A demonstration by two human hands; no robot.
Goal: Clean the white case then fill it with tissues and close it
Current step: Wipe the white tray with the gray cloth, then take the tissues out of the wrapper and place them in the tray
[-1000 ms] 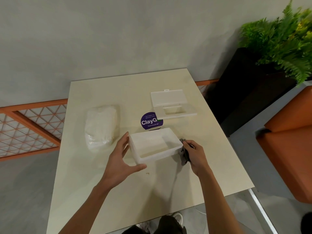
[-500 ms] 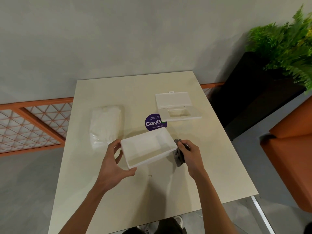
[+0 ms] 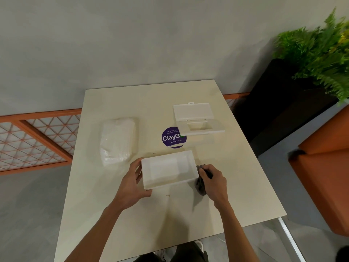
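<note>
Left hand (image 3: pixel 132 186) round the open, shallow white case (image 3: pixel 168 169); right hand (image 3: pixel 215 183) round a grey cloth (image 3: pixel 201 186).

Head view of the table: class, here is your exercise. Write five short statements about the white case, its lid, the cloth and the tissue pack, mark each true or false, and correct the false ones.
1. The left hand holds the left end of the white case. True.
2. The right hand grips a yellow sponge. False: it grips a dark grey cloth at the case's right end.
3. The lid is fitted on the case. False: it lies apart, farther back on the table, with its flap open.
4. The tissue pack lies to the left of the case. True.
5. The case holds tissues. False: its inside is empty.
</note>
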